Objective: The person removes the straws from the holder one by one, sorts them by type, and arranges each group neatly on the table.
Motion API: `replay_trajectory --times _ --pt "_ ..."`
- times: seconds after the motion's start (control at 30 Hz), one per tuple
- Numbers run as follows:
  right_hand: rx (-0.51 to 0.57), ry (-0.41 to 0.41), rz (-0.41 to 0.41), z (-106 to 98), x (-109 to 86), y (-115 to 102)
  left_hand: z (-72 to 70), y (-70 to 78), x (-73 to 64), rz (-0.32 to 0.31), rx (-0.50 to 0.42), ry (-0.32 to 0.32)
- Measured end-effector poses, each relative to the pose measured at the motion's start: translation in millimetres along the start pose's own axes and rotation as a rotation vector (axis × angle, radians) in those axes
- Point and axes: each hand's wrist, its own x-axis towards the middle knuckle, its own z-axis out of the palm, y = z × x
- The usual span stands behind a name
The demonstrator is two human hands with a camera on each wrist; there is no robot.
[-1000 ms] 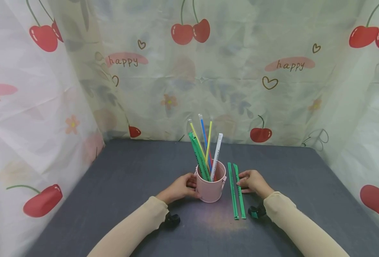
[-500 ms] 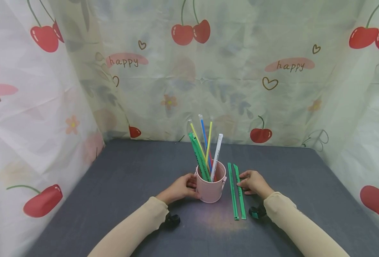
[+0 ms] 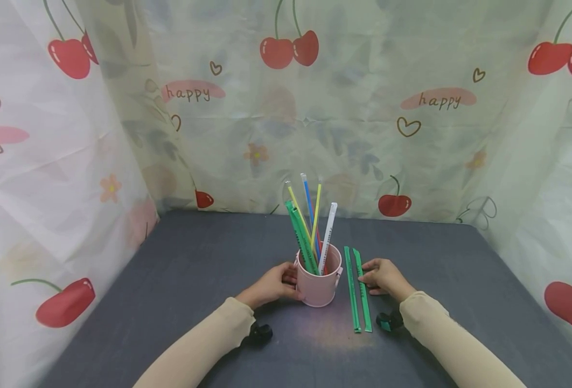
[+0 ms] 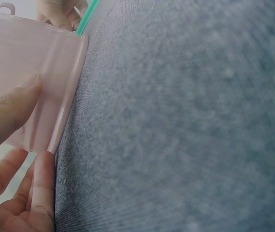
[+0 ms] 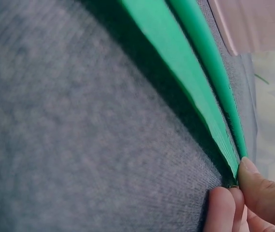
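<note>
A small pink bucket with side handles stands upright on the dark table. My left hand grips its left side; in the left wrist view the thumb lies along the wall and the fingers are at the far side. Right of the bucket, two green paper-wrapped straws lie side by side: a left straw and a right straw. My right hand pinches the right straw along its upper half, as the thumb and fingers show in the right wrist view.
Inside the bucket lean green-wrapped straws, a white-wrapped straw, a blue straw and yellow straws. A cherry-print curtain encloses the table at the back and both sides.
Both hands, the bucket and the straws keep their places. Only a very slight shift of the whole head view shows.
</note>
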Motion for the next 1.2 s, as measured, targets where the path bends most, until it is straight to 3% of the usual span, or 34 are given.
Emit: replay_trajectory --times 1.2 --pt "0.086 -0.041 -0.003 -4.1 0.7 6.0 -0.5 -0.4 -0.7 0.013 -0.006 -0.004"
